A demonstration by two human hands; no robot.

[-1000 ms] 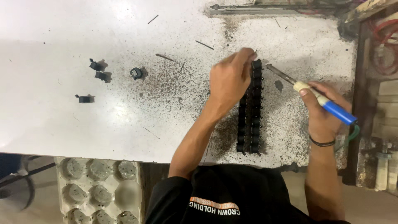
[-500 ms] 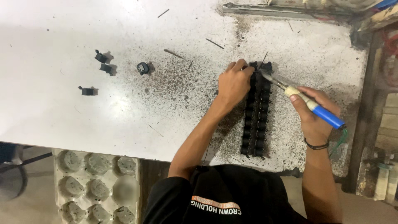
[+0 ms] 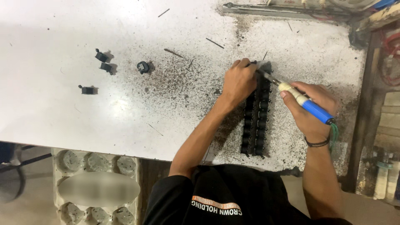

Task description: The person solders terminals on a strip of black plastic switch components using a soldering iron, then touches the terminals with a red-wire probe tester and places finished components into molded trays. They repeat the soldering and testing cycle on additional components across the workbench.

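Note:
My left hand (image 3: 239,81) rests closed on the far end of a long black row of small components (image 3: 255,121) lying on the stained white table (image 3: 125,104); it seems to pinch a thin wire there. My right hand (image 3: 310,108) grips a soldering iron with a blue and cream handle (image 3: 306,103). Its metal tip points left and touches the row's far end, just beside my left fingers. A faint wisp of smoke shows at the tip.
Several loose small black parts (image 3: 102,60) lie on the table's left, one round (image 3: 143,66). Thin metal pins are scattered near the far edge. An egg-style tray (image 3: 96,166) stands below the table's near edge. Cluttered shelving with cables (image 3: 383,50) runs along the right.
The view has shifted a little. My left hand has curled tighter at the row's far end, and the iron's tip has moved in against it.

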